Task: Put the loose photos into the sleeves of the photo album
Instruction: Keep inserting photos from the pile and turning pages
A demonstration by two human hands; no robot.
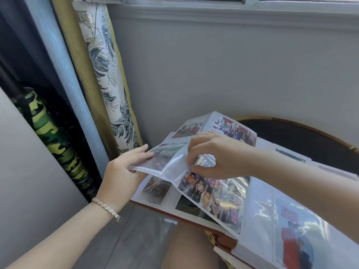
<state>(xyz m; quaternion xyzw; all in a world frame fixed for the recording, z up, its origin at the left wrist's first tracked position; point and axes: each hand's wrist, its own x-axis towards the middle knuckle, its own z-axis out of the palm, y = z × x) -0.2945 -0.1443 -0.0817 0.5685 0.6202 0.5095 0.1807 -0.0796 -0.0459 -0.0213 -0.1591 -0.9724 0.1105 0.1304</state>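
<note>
Album: photo album (227,238) open across the lap, one clear leaf lifted partway over the left-hand page.
Left hand: left hand (124,171) with its grip clamped on a stack of loose photos (161,158), thumb on top, held just above the album's left page.
Right hand: right hand (215,154) with its grip pinched together at the mouth of a clear sleeve (179,166) on the lifted leaf; cannot tell whether a photo's edge or only plastic sits between the fingertips.
Done: several sleeves already filled, among them a group photo (209,195) on the lifted leaf, a small print (155,188) on the page beneath, and a red-and-blue picture (297,239) on the right-hand page.
Left to do: judging by the layered white edges, a good many prints remaining in the stack; the sleeve under the right hand looking mostly white, so probably unfilled.
Stage: likely mid-task, at the opening of one sleeve for the next print.
</note>
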